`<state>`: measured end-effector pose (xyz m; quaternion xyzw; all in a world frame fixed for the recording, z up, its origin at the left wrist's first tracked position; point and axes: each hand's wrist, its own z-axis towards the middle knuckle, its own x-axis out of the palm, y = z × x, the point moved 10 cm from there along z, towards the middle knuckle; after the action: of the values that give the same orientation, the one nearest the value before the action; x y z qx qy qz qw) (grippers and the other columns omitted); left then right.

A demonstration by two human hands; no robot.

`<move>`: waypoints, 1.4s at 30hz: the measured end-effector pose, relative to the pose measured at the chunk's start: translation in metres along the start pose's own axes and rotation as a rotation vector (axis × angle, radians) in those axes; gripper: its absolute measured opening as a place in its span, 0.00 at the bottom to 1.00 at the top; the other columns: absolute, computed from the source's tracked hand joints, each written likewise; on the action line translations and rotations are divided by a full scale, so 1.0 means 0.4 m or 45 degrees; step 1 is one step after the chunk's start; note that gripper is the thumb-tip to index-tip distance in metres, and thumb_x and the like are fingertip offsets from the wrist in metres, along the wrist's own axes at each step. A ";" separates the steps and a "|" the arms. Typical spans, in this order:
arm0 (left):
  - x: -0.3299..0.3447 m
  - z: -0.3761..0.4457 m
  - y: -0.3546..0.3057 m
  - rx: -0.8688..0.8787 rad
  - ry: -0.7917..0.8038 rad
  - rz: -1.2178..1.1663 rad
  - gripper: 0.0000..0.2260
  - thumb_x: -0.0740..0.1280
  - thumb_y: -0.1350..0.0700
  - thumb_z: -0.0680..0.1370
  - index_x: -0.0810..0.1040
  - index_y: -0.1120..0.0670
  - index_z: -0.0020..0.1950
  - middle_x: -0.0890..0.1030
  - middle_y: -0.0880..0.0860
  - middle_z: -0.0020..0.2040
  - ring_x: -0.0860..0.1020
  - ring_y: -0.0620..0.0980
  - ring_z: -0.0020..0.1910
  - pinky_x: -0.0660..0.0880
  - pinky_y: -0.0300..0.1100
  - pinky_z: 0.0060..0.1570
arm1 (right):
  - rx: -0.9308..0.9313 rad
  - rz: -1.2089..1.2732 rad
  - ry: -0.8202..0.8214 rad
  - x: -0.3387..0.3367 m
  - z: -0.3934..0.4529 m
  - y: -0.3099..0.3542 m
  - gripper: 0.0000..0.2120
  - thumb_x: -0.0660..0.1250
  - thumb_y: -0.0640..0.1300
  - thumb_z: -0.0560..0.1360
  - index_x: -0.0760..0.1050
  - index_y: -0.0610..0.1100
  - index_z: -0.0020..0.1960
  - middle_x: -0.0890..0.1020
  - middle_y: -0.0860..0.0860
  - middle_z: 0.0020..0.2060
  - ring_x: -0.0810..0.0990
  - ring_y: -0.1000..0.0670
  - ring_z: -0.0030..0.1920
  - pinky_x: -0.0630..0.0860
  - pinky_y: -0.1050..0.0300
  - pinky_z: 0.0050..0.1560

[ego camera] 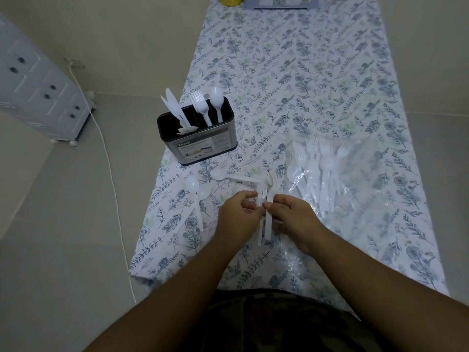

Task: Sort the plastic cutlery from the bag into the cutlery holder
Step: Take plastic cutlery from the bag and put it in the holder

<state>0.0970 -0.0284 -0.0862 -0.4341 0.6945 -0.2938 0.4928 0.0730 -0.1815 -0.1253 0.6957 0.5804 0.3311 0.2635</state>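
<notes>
My left hand point(237, 214) and my right hand point(291, 217) meet over the floral cloth, both pinching a small bunch of white plastic forks point(265, 199) held upright between them. The black cutlery holder point(200, 138) stands to the upper left, with knives point(172, 102), forks point(201, 105) and a spoon point(217, 99) in separate slots. The clear plastic bag point(337, 174) lies to the right, holding several white forks and spoons. Two loose spoons point(196, 191) lie left of my hands, and a knife point(243, 179) lies just beyond them.
The floral tablecloth point(304, 85) covers a narrow table whose left edge runs close to the holder. A yellow cup point(232, 0) and a box point(281, 2) sit at the far end. A white cable point(111, 174) and a drawer unit point(38, 85) are on the floor at left.
</notes>
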 end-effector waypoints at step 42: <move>0.065 -0.043 -0.026 0.186 0.046 0.045 0.16 0.69 0.58 0.79 0.79 0.55 0.67 0.82 0.48 0.44 0.80 0.40 0.40 0.76 0.28 0.42 | 0.012 -0.034 -0.062 -0.048 -0.001 -0.022 0.17 0.75 0.38 0.75 0.77 0.39 0.63 0.86 0.41 0.53 0.86 0.41 0.54 0.83 0.39 0.55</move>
<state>0.0803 -0.0568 -0.0827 -0.3793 0.6876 -0.3428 0.5156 0.0652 -0.1987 -0.1346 0.6970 0.5845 0.3078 0.2789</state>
